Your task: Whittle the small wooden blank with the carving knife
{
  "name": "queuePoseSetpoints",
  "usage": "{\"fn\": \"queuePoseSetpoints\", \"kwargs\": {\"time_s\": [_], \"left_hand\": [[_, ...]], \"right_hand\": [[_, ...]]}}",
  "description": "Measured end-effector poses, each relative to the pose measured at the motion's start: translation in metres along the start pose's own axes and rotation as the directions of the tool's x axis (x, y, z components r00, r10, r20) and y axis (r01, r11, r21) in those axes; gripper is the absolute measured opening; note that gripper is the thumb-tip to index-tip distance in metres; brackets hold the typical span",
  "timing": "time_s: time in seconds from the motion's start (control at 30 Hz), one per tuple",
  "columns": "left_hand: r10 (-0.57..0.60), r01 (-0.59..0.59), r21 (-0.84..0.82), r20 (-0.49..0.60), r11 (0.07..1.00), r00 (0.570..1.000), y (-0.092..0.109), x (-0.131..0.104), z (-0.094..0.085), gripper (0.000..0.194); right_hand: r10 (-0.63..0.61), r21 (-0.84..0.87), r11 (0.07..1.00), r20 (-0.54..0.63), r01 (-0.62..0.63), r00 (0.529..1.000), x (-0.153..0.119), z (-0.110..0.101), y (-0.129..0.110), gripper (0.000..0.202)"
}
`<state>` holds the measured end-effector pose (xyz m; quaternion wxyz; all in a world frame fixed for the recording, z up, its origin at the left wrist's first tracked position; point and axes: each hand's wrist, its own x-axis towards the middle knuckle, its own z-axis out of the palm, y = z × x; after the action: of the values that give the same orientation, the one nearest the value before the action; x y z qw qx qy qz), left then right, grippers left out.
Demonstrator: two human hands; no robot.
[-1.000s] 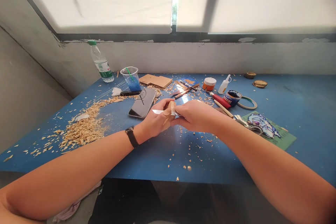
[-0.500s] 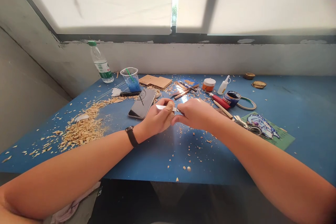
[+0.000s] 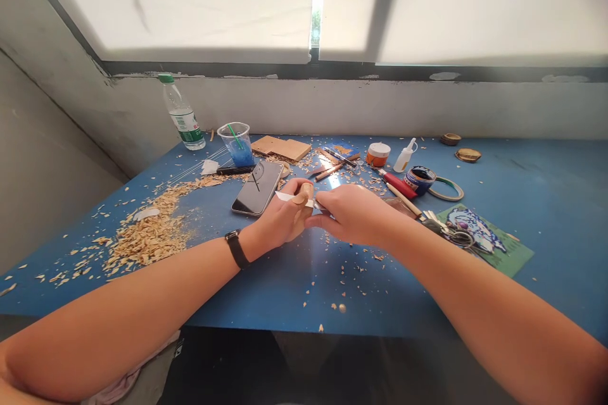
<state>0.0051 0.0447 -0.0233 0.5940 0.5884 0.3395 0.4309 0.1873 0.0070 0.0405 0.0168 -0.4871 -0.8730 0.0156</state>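
My left hand [image 3: 284, 215], with a black watch [image 3: 236, 247] on the wrist, is closed round a small pale piece of wood [image 3: 308, 192]. My right hand [image 3: 346, 214] meets it from the right, closed on a knife whose handle is mostly hidden in the fist. The bright knife blade [image 3: 308, 203] points left across the wood, under my left thumb. Both hands are just above the blue table [image 3: 266, 291]. A phone [image 3: 258, 187] lies beside my left hand.
Wood shavings [image 3: 147, 237] are heaped at left. Behind stand a water bottle [image 3: 184, 117], a plastic cup [image 3: 236, 144] and thin boards [image 3: 282, 147]. To the right are an orange jar [image 3: 378, 154], a glue bottle [image 3: 403, 157], an ink jar [image 3: 418, 178] and a green sheet [image 3: 510, 253].
My right hand has moved slightly left and down, nearer my left hand, and the blade has slid left across the wood. The left hand still grips the piece.
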Motion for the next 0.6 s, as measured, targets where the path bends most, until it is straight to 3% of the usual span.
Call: {"fn": "queuePoseSetpoints", "kwargs": {"time_s": [0.17,0.4,0.6], "left_hand": [[0.036,-0.037,0.070,0.012,0.997,0.999,-0.006,-0.001,-0.007,0.053],[0.104,-0.108,0.161,0.035,0.981,0.994,-0.009,-0.001,-0.013,0.036],[0.074,-0.074,0.167,0.004,0.983,0.997,-0.002,-0.001,-0.006,0.028]], "right_hand": [[-0.035,-0.020,0.999,0.014,0.035,0.999,-0.002,-0.002,0.000,0.049],[-0.053,-0.048,0.997,0.009,0.054,0.999,0.001,-0.002,0.006,0.043],[0.026,-0.057,0.998,-0.038,-0.028,0.999,0.006,0.005,0.016,0.065]]}}
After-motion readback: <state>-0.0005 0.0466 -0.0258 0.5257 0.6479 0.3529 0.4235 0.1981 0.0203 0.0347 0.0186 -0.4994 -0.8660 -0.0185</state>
